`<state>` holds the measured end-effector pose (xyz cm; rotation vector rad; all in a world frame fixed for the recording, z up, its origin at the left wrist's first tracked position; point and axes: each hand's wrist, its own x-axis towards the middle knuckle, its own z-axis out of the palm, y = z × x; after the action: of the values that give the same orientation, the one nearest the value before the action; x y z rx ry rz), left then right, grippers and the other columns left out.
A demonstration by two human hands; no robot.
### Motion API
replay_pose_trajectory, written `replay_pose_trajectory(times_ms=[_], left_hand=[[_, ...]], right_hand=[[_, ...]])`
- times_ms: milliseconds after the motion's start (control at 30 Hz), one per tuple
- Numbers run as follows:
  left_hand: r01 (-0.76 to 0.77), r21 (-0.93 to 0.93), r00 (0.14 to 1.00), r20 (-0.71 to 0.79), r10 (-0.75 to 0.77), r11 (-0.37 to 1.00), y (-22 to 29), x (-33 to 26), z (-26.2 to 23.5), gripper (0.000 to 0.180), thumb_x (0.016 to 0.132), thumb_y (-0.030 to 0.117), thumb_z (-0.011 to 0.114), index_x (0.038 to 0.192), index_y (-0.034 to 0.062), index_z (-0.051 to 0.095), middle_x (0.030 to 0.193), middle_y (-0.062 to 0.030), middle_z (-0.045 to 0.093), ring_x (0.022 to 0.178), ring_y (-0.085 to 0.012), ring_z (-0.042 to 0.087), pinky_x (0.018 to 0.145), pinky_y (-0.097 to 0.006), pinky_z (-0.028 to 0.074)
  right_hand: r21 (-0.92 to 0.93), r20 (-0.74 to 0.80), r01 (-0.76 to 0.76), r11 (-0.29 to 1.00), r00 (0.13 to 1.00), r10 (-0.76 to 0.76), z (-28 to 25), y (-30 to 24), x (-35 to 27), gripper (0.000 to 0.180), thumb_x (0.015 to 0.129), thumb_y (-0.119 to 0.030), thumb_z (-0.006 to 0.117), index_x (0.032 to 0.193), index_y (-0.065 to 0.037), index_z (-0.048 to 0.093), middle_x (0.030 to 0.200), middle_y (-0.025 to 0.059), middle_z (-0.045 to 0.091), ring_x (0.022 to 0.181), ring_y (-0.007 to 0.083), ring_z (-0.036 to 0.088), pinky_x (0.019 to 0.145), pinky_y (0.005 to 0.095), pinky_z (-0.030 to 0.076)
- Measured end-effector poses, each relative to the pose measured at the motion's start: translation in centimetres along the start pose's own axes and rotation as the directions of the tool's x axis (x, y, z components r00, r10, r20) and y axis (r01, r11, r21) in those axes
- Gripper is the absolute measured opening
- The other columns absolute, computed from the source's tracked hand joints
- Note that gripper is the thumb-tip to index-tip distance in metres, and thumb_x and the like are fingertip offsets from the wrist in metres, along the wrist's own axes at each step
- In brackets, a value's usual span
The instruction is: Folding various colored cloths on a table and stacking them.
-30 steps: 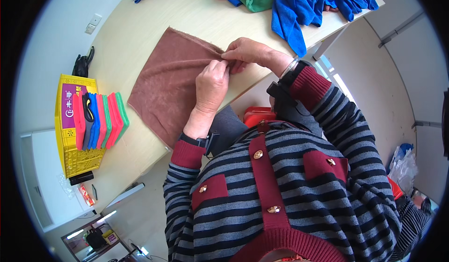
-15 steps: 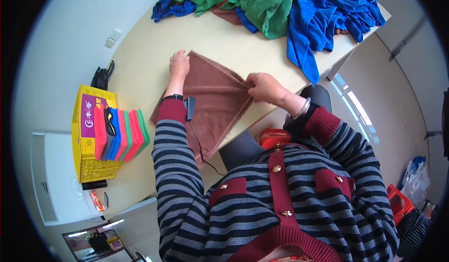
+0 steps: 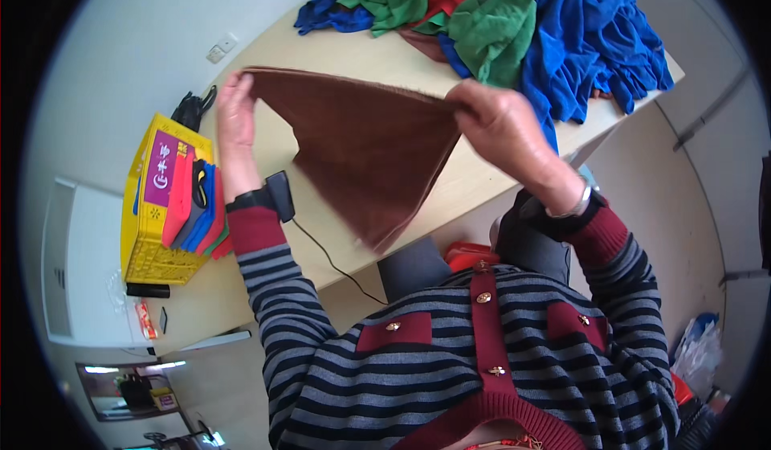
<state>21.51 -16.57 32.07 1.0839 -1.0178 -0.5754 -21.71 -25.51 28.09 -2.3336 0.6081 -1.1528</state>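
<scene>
Between my two hands a brown cloth (image 3: 361, 145) is held up by its far edge, its lower part hanging over the table. My left hand (image 3: 237, 116) pinches the left corner, fingers pointing away from me. At the right corner my right hand (image 3: 502, 124) is closed on the cloth, thumb and fingers pressed together. The far edge runs nearly straight from hand to hand, and the layers near the right edge look doubled. A small black device (image 3: 279, 195) with a cable sits on my left wrist.
Left on the table (image 3: 321, 245) stands a yellow basket (image 3: 165, 265) with folded red, blue, grey and green cloths (image 3: 197, 209) beside it. A black bag (image 3: 193, 111) lies behind. Across the far side spreads a heap of blue cloths (image 3: 594, 48) and green cloths (image 3: 498, 28).
The brown cloth has come up off the table and hangs stretched between my hands. My left hand has moved left, my right hand right and slightly farther away.
</scene>
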Motion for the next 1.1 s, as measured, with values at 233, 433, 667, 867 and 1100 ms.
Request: replay_pose_trajectory(times_ms=[233, 433, 667, 867, 1100], left_hand=[[-0.262, -0.051, 0.964, 0.022, 0.263, 0.964, 13.2, -5.5, 0.4, 0.014, 0.098, 0.009, 0.06, 0.111, 0.0086, 0.065, 0.108, -0.0018, 0.068, 0.102, -0.011, 0.061, 0.095, -0.03, 0.044], [-0.266, 0.1, 0.958, -0.079, 0.274, 0.959, 15.6, -7.0, -4.3, 0.014, 0.098, 0.009, 0.06, 0.111, 0.0085, 0.065, 0.107, -0.002, 0.069, 0.101, -0.0108, 0.062, 0.092, -0.028, 0.045], [-0.268, 0.205, 0.957, -0.06, 0.285, 0.941, 18.7, -6.7, -6.6, 0.017, 0.099, 0.009, 0.058, 0.115, 0.006, 0.064, 0.111, -0.0024, 0.068, 0.105, -0.0121, 0.062, 0.096, -0.026, 0.045], [-0.193, 0.466, 0.98, 0.125, 0.152, 0.864, 10.5, 1.0, 0.7, 0.022, 0.093, 0.012, 0.064, 0.112, 0.0025, 0.068, 0.101, -0.0026, 0.069, 0.093, -0.0108, 0.063, 0.086, -0.025, 0.049], [-0.089, 0.598, 0.995, 0.083, 0.048, 0.796, -12.9, 3.0, 5.3, 0.024, 0.091, 0.022, 0.068, 0.107, 0.0039, 0.07, 0.089, -0.006, 0.072, 0.085, -0.0119, 0.065, 0.079, -0.028, 0.052]], right_hand=[[-0.23, -0.1, 0.333, 0.914, 0.926, -0.363, -6.8, -6.8, 6.9, 0.015, 0.085, -0.001, 0.062, 0.1, -0.003, 0.066, 0.081, 0.013, 0.068, 0.072, 0.0256, 0.069, 0.063, 0.0335, 0.054], [-0.16, -0.032, 0.44, 0.883, 0.892, -0.451, -6.9, -11.8, 8.2, 0.011, 0.09, -0.002, 0.061, 0.099, -0.005, 0.067, 0.079, 0.0054, 0.067, 0.073, 0.0144, 0.067, 0.065, 0.0277, 0.054], [0.496, 0.345, -0.028, 0.868, 0.924, -0.167, -4.7, -16.5, 3.3, 0.007, 0.091, -0.001, 0.064, 0.097, -0.002, 0.064, 0.079, -0.0001, 0.063, 0.075, 0.0056, 0.06, 0.068, 0.0227, 0.053], [0.624, 0.571, -0.544, 0.561, 0.808, 0.148, -1.5, -11.1, -0.8, 0.005, 0.092, -0.004, 0.063, 0.097, -0.002, 0.062, 0.081, 0.0004, 0.063, 0.072, 0.0075, 0.062, 0.067, 0.0228, 0.053], [0.365, 0.475, -0.733, 0.574, 0.677, 0.562, 6.2, 4.2, -8.2, 0.013, 0.084, -0.007, 0.063, 0.096, -0.001, 0.065, 0.077, 0.0073, 0.067, 0.064, 0.0172, 0.066, 0.064, 0.0284, 0.053]])
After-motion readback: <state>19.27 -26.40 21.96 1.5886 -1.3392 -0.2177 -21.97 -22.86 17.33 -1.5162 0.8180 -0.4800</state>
